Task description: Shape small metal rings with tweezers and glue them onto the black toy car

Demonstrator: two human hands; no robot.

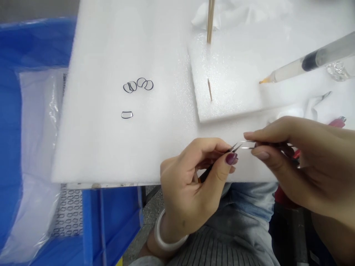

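My left hand pinches dark tweezers whose tips point up and right. My right hand pinches a small clear glass piece between thumb and forefinger, right at the tweezer tips. Both hands hover over the front edge of a white foam sheet. Several small dark-rimmed clear pieces lie on the foam to the left, with one more below them.
A smaller foam block holds a wooden stick upright and a short stick lying. A syringe points left at the right. A blue bin with plastic bags stands left.
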